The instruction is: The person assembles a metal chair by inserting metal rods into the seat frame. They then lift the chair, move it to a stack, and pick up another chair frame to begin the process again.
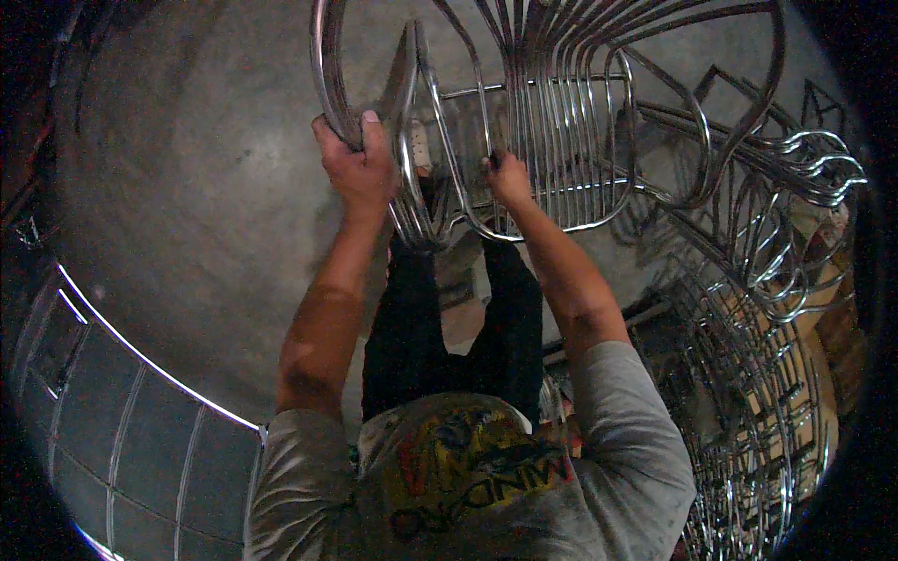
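Note:
My left hand is closed around the lower end of a bundle of shiny bent metal tubes, its thumb pointing up. Beside it, another narrow set of bent tubes stands in front of my legs. To the right is a row of nested, U-shaped tube frames, packed close together like chair frames. My right hand is closed at the left part of this row, on one of its tubes. A small dark spot shows at its fingertips, too dim to make out.
More bent metal tubes lie heaped at the right. Below them rises a dense stack of metal frames, with brown cardboard behind. Grey concrete floor spreads at the left. A panel with bright metal edging stands at the lower left.

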### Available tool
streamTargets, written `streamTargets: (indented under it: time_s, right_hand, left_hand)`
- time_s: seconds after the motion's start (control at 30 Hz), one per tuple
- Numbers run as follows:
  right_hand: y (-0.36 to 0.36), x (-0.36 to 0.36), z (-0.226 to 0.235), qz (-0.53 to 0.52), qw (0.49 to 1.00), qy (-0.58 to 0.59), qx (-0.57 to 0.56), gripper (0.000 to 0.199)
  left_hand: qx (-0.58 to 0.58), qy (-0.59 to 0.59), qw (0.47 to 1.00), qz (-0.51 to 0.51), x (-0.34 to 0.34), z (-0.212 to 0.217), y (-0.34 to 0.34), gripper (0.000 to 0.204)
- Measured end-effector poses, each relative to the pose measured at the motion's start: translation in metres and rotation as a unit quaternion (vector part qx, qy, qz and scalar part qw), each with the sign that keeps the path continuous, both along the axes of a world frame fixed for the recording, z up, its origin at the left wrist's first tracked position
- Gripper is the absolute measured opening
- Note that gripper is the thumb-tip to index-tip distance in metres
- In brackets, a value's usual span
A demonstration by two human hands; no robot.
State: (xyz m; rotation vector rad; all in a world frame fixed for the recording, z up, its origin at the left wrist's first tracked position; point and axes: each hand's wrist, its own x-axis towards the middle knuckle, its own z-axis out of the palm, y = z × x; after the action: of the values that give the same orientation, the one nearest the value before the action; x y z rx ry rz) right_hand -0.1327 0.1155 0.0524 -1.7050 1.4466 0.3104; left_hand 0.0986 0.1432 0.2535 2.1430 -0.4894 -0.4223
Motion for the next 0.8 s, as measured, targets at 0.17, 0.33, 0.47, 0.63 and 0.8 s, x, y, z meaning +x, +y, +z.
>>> streamTargets:
  time_s: [0.17, 0.33, 0.47, 0.63, 0.8]
  right_hand:
    - [0.01, -0.006, -0.011, -0.03, 0.997, -0.068, -0.018, 0.033]
    - [0.004, -0.003, 0.006, 0.082, 0.993, 0.003, 0.084, 0.032]
    - [-0.007, 0.009, 0.043, 0.243, 0.963, 0.104, 0.054, 0.024]
    - [-0.022, 0.015, 0.066, 0.307, 0.942, 0.136, 0.015, 0.026]
    - [-0.031, 0.022, 0.036, 0.092, 0.991, 0.074, -0.068, 0.022]
  left_hand:
    - [-0.05, -0.021, 0.999, -0.008, -0.001, -0.004, -0.001, 0.028]
    - [-0.01, 0.003, 1.0, 0.003, -0.002, -0.003, 0.0, 0.028]
    - [-0.02, -0.001, 1.0, 0.008, -0.003, 0.001, -0.003, 0.028]
    - [-0.008, 0.011, 1.0, 0.021, -0.006, 0.005, -0.005, 0.028]
    - [-0.03, 0.033, 0.999, 0.027, -0.008, -0.002, 0.0, 0.028]
